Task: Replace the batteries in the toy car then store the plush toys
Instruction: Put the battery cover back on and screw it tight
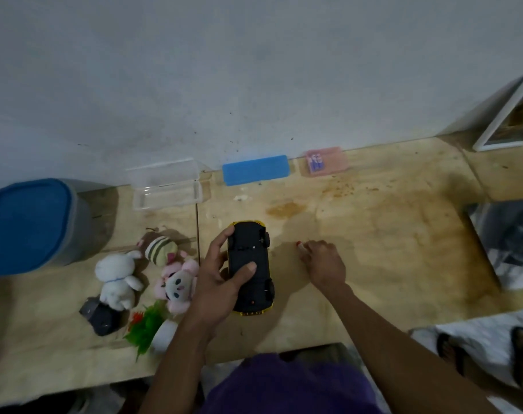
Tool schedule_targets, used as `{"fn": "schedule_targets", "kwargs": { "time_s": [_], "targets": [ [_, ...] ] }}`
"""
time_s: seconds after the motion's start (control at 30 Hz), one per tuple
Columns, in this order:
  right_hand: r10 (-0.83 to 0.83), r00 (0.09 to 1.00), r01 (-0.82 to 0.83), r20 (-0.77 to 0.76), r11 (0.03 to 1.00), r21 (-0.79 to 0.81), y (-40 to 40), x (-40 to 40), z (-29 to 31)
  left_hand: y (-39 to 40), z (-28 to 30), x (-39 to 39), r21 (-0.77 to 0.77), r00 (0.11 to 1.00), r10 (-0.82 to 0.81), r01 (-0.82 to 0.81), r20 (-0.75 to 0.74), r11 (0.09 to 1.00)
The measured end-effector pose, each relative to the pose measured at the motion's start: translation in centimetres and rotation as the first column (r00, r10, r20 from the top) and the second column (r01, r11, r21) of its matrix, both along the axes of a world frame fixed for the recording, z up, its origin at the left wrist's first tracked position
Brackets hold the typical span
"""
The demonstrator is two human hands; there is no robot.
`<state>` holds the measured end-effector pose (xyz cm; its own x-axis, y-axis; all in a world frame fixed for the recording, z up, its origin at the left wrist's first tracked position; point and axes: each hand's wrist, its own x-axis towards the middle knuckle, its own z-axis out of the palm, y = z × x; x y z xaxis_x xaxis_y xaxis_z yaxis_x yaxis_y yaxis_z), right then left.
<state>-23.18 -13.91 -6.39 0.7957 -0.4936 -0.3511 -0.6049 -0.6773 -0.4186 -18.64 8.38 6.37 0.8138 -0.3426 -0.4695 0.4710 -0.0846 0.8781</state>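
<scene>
Toy car [252, 268]: yellow body, black underside facing up, lying on the wooden table [388, 249] near its front edge.

Left hand [221, 282]: wrapped around the car's left flank, thumb pressed flat on the underside, fingers curled over the far end.

Right hand [324, 261]: resting on the table just right of the car, fingers closed around a small object with a red tip [299, 245]; it is too small and blurred to identify, possibly a battery.

White plush [118, 280]: left of the car, lying on the table.

Striped plush [160, 249]: left of the car, behind the white one.

Pink plush [179, 283]: immediately left of the car, touching the left wrist.

Green plastic plant [148, 325]: left of the car, nearer the table's front edge.

Clear case [167, 183]: open, behind and left of the car, by the wall.

Blue case [255, 170]: directly behind the car, against the wall.

Pink case [326, 161]: behind and right of the car, contents unclear.

Blue-lidded container [30, 225]: far left of the car.
</scene>
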Motion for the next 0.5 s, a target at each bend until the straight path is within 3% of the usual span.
{"fn": "schedule_targets", "kwargs": {
  "time_s": [0.27,0.33,0.5],
  "targets": [
    [0.02,0.999,-0.017,0.037,0.997,-0.08,0.7,0.0,-0.6,1.0,0.3,-0.4,-0.009,0.998,0.042,-0.042,-0.043,0.999],
    [-0.037,0.998,0.038,0.054,0.999,-0.022,1.0,0.1,0.0,1.2,0.4,-0.5,-0.021,0.998,0.044,-0.045,-0.049,0.999],
    [-0.184,0.915,0.126,0.358,0.975,0.181,2.3,0.9,5.6,1.8,1.1,-0.6,-0.049,0.998,0.048,-0.05,-0.04,0.998]
  ]
}}
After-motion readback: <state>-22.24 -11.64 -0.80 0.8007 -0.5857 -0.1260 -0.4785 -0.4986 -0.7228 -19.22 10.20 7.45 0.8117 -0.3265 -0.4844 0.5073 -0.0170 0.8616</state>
